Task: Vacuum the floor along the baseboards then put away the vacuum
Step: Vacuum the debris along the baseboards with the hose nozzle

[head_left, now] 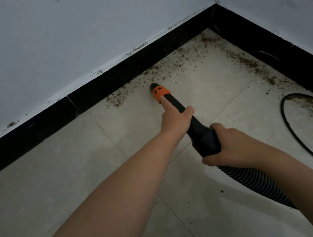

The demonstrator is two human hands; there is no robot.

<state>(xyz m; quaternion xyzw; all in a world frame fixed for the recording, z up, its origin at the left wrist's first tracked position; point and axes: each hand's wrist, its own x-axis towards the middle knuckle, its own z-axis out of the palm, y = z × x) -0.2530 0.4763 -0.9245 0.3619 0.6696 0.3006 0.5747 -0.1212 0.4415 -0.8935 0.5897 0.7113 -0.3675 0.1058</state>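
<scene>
A black vacuum nozzle (201,134) with an orange collar (160,92) points at the floor close to the black baseboard (106,81). My left hand (175,118) grips the thin front part, index finger stretched along it onto the orange collar. My right hand (229,144) grips the thick rear end where the ribbed hose (255,182) joins. Brown crumbs and dust (165,71) lie along the baseboard, from beside the nozzle tip into the corner and down the right-hand wall.
Two grey-white walls (60,41) meet in a corner at the upper right. A black power cable (303,138) loops on the light floor tiles (60,182) at the right, near the right baseboard (274,47).
</scene>
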